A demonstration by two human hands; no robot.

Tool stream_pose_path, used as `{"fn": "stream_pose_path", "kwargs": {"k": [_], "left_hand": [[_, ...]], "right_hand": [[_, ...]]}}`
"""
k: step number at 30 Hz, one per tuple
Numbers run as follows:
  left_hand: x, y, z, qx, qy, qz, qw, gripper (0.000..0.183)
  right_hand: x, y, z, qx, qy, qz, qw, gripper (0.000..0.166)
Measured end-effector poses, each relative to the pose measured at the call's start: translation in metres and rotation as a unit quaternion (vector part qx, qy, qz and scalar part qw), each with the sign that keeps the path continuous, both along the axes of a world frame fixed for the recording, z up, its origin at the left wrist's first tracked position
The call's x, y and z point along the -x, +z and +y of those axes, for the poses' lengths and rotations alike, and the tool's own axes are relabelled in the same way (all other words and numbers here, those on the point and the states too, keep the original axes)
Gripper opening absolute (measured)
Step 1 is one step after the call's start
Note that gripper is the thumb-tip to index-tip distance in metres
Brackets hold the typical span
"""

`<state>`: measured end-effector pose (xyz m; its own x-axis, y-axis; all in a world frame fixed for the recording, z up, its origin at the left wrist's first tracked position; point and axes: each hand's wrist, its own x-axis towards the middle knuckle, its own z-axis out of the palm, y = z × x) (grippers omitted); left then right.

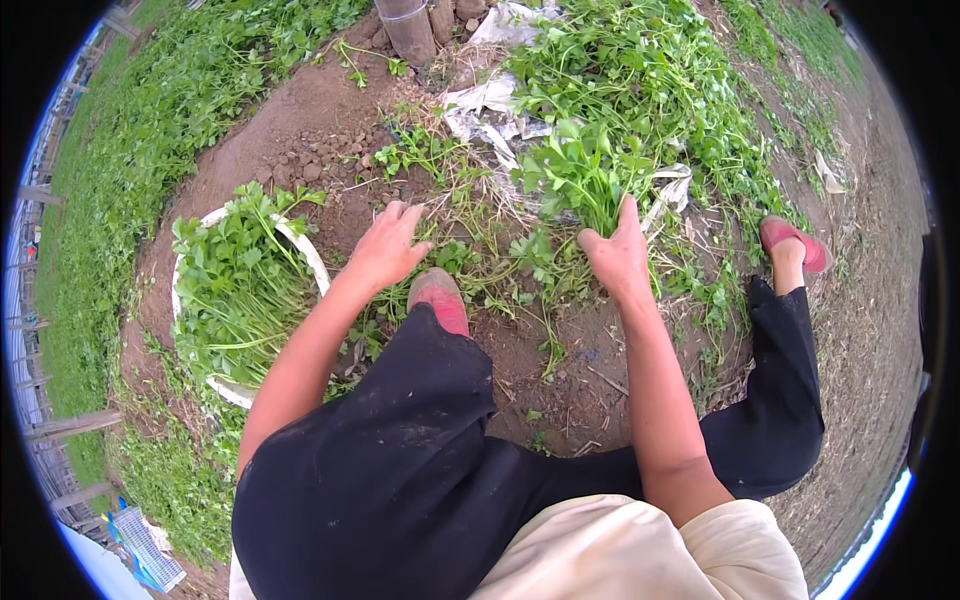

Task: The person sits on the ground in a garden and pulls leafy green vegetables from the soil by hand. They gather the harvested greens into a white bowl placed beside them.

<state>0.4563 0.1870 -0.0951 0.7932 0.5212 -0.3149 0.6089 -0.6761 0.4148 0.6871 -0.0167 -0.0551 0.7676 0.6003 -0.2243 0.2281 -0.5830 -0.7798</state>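
My right hand [619, 251] grips a bunch of leafy green stems [589, 176], possibly celery, by their lower ends; the leaves point away from me. Over the soil near my red shoe, my left hand [390, 244] has its fingers apart and holds nothing. To its left, a round white container [311, 262] is filled with similar leafy stems [244, 300], laid with leaves toward its far left side. Cut or loose greens [547, 259] lie scattered on the ground between my hands. Beyond the held bunch spreads a large mass of greens [645, 82].
A thick post [407, 30] stands at the top centre, with torn whitish plastic sheeting [484, 101] beside it. Bare clods of soil [311, 161] lie left of the post. Green plant rows [112, 187] run along the left. A light blue plastic crate [146, 547] sits at lower left.
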Motion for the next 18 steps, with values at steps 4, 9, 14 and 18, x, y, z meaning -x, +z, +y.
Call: {"fn": "stream_pose_path", "kwargs": {"k": [4, 9, 14, 18], "left_hand": [[-0.007, -0.046, 0.019, 0.006, 0.021, 0.099, 0.995, 0.055], [0.000, -0.050, 0.018, 0.018, 0.100, 0.153, 0.983, 0.046], [-0.009, -0.018, -0.008, 0.045, 0.052, -0.023, 0.997, 0.041], [-0.041, 0.006, -0.045, 0.100, -0.098, 0.154, 0.978, 0.035]], "right_hand": [[-0.034, 0.017, -0.026, 0.054, -0.005, -0.071, 0.996, 0.063], [-0.053, 0.030, -0.047, -0.043, 0.022, 0.075, 0.996, 0.073], [-0.061, 0.009, -0.075, 0.114, 0.002, -0.174, 0.978, 0.047], [-0.053, 0.009, -0.078, 0.132, -0.016, -0.071, 0.989, 0.035]]}}
